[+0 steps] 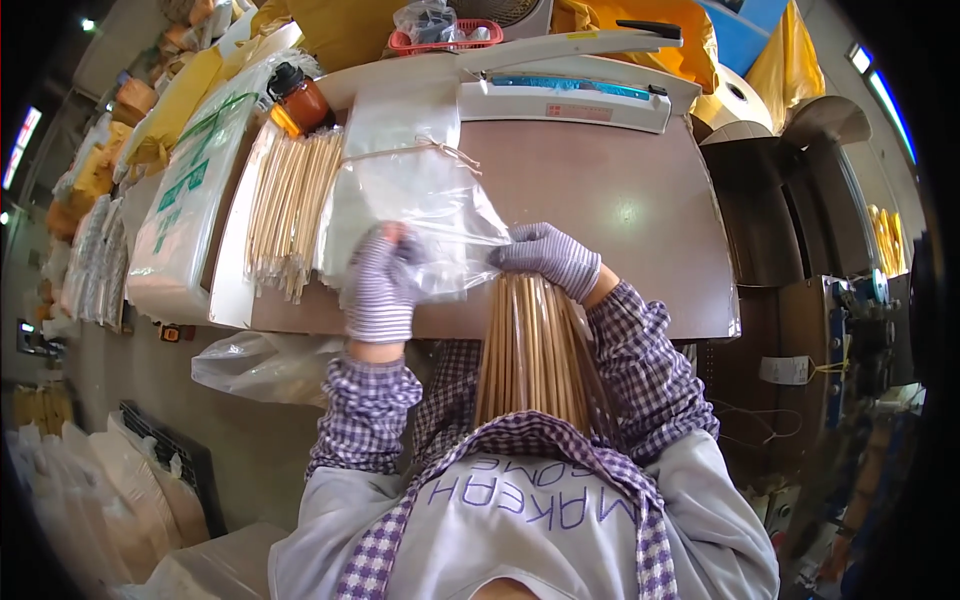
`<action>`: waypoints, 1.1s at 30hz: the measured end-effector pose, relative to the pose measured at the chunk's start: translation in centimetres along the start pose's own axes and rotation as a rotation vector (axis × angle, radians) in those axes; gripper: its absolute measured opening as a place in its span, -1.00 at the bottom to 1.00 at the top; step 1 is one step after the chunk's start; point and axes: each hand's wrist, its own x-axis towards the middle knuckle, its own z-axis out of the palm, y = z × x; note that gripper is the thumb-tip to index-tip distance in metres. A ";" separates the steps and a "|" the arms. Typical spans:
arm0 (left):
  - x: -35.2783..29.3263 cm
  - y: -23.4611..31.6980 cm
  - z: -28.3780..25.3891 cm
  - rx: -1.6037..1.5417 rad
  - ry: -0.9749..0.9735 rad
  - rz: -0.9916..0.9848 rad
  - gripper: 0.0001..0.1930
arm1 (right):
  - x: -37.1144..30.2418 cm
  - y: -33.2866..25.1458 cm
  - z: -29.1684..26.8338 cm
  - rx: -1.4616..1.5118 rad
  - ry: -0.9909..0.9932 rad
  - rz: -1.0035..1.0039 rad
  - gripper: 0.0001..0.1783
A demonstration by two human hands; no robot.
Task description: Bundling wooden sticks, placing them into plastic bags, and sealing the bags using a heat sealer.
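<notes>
Both hands wear grey-and-white striped gloves. My right hand (550,258) is closed in a pinch on a clear plastic bag (455,255), whose film stretches across from the left. At the other side of that film, my left hand (383,280) has its fingers curled on the plastic, slightly blurred. Just below the right hand, a bundle of thin wooden sticks (533,350) stands upright against my apron, with clear film along its right side. Beneath the left hand lies a stack of clear plastic bags (390,190), crossed by a string (400,150).
Packed wooden sticks (292,205) lie left on the table (600,200), below a brown bottle (298,98) with a black lid. A white bag sealer (565,103) spans the back edge. Dark open boxes (750,200) stand right; wrapped plastic packs (190,200) lie left.
</notes>
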 end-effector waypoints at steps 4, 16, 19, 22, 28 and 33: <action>-0.1 2.4 0.7 0.013 0.111 0.143 -0.91 | -2.8 0.9 -1.6 0.167 0.009 -0.113 -0.71; -5.9 -2.3 5.1 1.029 -0.386 0.793 -0.90 | -2.9 -0.9 1.8 0.492 -0.071 -0.263 -0.59; -6.6 -4.4 3.6 1.026 -0.352 0.827 -0.91 | -4.0 -0.6 2.9 0.417 0.247 -0.180 -0.56; -6.7 -5.9 3.3 1.029 -0.407 0.915 -0.89 | -2.6 5.6 1.4 0.239 0.327 -0.302 -0.50; -7.9 -6.6 1.6 1.090 -0.623 0.916 -0.81 | -9.7 9.1 4.0 0.386 0.318 -0.187 -0.28; -9.8 -7.9 -2.0 1.073 -0.683 0.757 -0.82 | -12.1 10.7 6.1 0.380 0.419 -0.073 -0.33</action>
